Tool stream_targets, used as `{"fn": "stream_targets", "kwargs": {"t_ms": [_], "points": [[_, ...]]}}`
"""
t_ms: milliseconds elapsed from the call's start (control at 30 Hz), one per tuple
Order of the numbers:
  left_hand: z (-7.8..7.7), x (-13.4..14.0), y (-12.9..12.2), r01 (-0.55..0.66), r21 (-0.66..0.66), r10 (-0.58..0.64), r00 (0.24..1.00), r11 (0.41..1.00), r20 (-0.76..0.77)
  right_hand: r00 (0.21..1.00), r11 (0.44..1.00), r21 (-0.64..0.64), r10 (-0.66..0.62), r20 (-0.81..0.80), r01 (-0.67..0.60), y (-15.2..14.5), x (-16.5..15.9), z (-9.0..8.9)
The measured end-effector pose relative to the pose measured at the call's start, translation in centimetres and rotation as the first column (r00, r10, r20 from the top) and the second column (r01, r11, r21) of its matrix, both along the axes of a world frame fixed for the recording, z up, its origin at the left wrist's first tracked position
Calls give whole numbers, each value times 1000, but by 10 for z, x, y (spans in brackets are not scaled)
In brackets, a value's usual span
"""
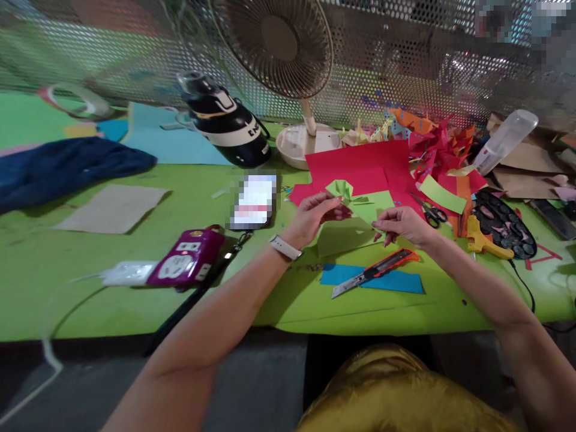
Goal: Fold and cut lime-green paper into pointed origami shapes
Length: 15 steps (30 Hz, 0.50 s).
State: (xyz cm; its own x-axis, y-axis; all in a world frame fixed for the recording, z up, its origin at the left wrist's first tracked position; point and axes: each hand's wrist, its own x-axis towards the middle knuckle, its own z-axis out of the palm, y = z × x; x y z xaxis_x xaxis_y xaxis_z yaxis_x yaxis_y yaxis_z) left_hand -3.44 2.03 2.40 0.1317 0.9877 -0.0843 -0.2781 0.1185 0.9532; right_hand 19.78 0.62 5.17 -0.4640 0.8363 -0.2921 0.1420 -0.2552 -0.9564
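Note:
Both hands work a light green folded paper piece (355, 207) just above the green table. My left hand (312, 216), with a white watch at the wrist, pinches the paper's upper left part. My right hand (402, 227) pinches its lower right corner. A flat green sheet (339, 237) lies under the hands. In front of them a red-handled utility knife (375, 273) rests with its blade out on a blue paper strip (396, 282). Red paper sheets (360, 165) lie just behind the hands.
A table fan (281, 48) stands at the back, with a black bottle (225, 123) lying to its left. A phone (254, 201), a purple power strip (184, 264), scissors (429, 211), a yellow glue gun (483, 243) and a dark tray (506, 225) surround the hands. Folded coloured papers (432, 141) pile at back right.

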Motion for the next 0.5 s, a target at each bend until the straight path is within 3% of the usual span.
{"fn": "stream_targets", "kwargs": {"t_ms": [167, 367, 500], "points": [[-3, 22, -17, 89, -81, -84, 994, 993, 70, 993, 995, 12, -98, -60, 99, -15, -17, -7], [-3, 25, -21, 65, -69, -62, 997, 996, 47, 997, 998, 19, -60, -46, 61, -15, -16, -8], [-4, 23, -23, 161, -43, -163, 985, 986, -47, 979, 964, 176, -202, 3, 199, -8, -8, -4]]}}
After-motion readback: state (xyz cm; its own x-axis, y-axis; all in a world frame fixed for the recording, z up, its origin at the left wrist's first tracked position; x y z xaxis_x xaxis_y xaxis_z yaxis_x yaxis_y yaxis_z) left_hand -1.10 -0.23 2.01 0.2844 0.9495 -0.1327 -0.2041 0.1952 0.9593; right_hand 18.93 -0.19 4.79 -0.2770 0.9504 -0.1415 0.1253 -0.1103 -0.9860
